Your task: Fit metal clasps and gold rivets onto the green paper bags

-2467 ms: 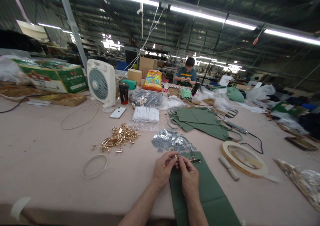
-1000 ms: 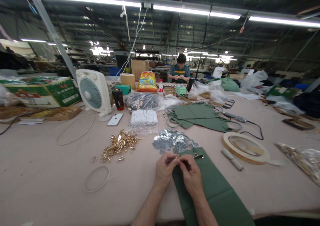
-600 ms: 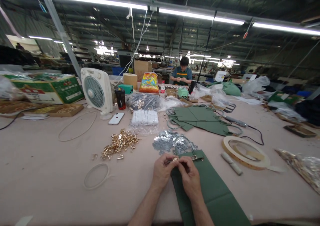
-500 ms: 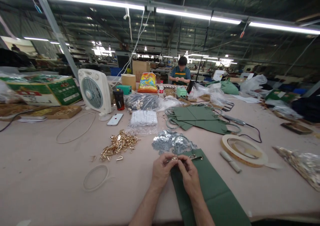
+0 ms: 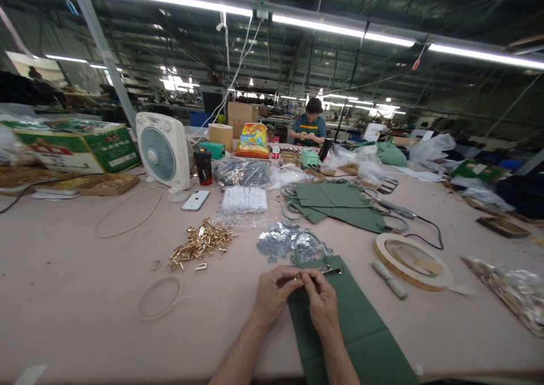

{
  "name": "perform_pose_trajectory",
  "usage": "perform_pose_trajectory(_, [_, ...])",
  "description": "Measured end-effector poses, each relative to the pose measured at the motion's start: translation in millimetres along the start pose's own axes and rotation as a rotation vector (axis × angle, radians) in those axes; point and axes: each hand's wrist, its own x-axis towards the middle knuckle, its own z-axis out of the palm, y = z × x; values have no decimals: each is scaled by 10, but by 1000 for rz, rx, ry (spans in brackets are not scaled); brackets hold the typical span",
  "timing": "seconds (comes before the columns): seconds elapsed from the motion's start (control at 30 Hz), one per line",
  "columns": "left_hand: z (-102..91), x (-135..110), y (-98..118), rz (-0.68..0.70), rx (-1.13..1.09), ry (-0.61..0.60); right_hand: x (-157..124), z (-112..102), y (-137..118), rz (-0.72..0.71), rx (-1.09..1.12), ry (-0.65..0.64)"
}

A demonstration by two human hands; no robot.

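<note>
My left hand (image 5: 272, 294) and my right hand (image 5: 322, 300) meet fingertip to fingertip, both closed in a pinch. Between them is a small gold metal fitting (image 5: 298, 276), partly covered by the fingers. Beneath my right hand lies a long dark green bag piece (image 5: 361, 328), its cord handle (image 5: 309, 232) looping away at the far end. A metal clasp (image 5: 325, 269) sits on that end, just beyond my right fingers. Loose gold fittings (image 5: 203, 244) are heaped to the left, and thin silver metal plates (image 5: 276, 240) spread out ahead of my hands.
Stacked green bag pieces (image 5: 340, 201) lie further back. On the right are a tape roll (image 5: 382, 254), a grey rolled piece (image 5: 389, 280) and a bag of metal parts (image 5: 505, 294). A fan (image 5: 159, 152), phone (image 5: 195, 200) and cord ring (image 5: 161, 299) are leftward. Another person (image 5: 309, 125) sits opposite.
The view has shifted slightly. My hands keep their pinch on the gold fitting, which sits a touch lower and appears slightly turned between the fingers.
</note>
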Motion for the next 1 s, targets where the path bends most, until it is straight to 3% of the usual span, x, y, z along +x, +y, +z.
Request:
perform_pose_trajectory(0.33, [21,-9,23,0,42,-19,1,-1,-38,55,48,5])
perform_pose_trajectory(0.63, [23,20,-26,-66,-53,1,-8,86,57,352,587,-3])
perform_pose_trajectory(0.8, [-1,48,3,44,30,69,-3,100,32,440,640,-18])
perform_pose_trajectory(1.0, [-38,57,-35,110,123,-55,-19,76,-14,577,748,-85])
